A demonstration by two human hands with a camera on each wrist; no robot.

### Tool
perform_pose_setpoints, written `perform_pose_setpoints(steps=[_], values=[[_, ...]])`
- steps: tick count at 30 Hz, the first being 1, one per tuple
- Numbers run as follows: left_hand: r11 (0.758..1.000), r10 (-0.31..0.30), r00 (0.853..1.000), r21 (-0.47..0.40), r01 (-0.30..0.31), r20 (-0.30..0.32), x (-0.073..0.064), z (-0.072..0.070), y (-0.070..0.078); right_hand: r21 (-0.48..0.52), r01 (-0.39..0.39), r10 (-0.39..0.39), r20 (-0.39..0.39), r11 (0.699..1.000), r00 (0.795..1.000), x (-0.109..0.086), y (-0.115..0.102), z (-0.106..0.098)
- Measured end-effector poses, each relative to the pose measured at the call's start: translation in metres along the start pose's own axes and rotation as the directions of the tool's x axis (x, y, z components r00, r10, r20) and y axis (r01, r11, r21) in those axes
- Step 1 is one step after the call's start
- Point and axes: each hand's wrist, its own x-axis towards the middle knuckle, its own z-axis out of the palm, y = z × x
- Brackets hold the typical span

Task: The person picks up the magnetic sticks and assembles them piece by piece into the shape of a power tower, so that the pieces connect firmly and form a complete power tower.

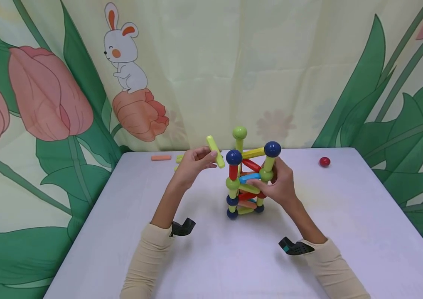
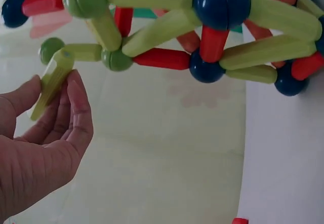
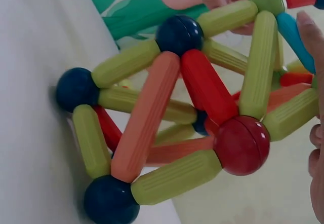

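Note:
A tower of magnetic building sticks and balls (image 1: 233, 183) stands on the table, joined from yellow-green, red, orange and blue sticks with blue, green and red balls. My left hand (image 1: 193, 165) pinches a loose yellow-green stick (image 1: 215, 152) between thumb and fingers, just left of the tower's upper part. In the left wrist view, that stick (image 2: 53, 82) overlaps a green ball (image 2: 50, 49). On the tower's right side, my right hand (image 1: 281, 182) grips the frame near a green ball (image 1: 265, 174). Its thumb (image 3: 309, 36) lies along the blue stick (image 3: 297, 42).
An orange stick (image 1: 161, 158) and a few yellow-green sticks (image 1: 179, 159) lie at the back left of the white table (image 1: 249, 257), partly behind the left hand. A red ball (image 1: 324, 162) rests at the back right. Behind the table hangs a printed curtain (image 1: 204, 74).

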Motion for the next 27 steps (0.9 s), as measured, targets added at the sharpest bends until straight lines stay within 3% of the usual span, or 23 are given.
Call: perform_pose_setpoints(steps=[10, 27], values=[[1.0, 0.009, 1.0, 0.022, -0.01, 0.011, 0.014, 0.015, -0.003, -0.186, 0.088, -0.107, -0.098, 0.979, 0.989, -0.003, -0.009, 0.013], [1.0, -0.003, 0.997, 0.021, 0.002, 0.082, 0.018, 0.025, -0.004, -0.156, 0.083, -0.101, -0.116, 0.984, 0.988, -0.007, -0.013, 0.015]])
